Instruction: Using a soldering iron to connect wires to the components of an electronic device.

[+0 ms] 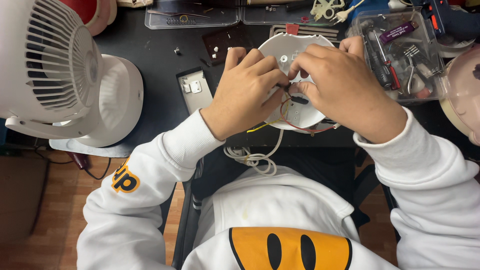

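- Dark worktable (160, 55) fills the top half of the head view; wood floor shows at 7 and 5 o'clock, person in a white sweatshirt seated at the table edge.
- Round white plastic housing (295, 55) sits at the table's near edge, about 1 o'clock from frame centre, open side up, half covered by both hands.
- Left hand (247, 90) rests on the housing's left part, fingers curled, fingertips pinching a small dark part (287, 87) at the housing's middle.
- Right hand (340, 85) covers the housing's right part, thumb and forefinger closed on the same small part, touching the left fingertips.
- Red and yellow wires (285, 117) loop out under the hands at the housing's 6 o'clock edge.
- White cord (255, 157) hangs off the table into the lap, coiled.
- White desk fan (55, 70) at 9 o'clock, well apart from the hands.
- Small grey plate (192, 90) just left of the left hand.
- Clear plastic tool box (400, 50) at 2 o'clock, just beside the right hand, holding screwdrivers and bits.
- Clear tray (190, 15) at 12 o'clock.
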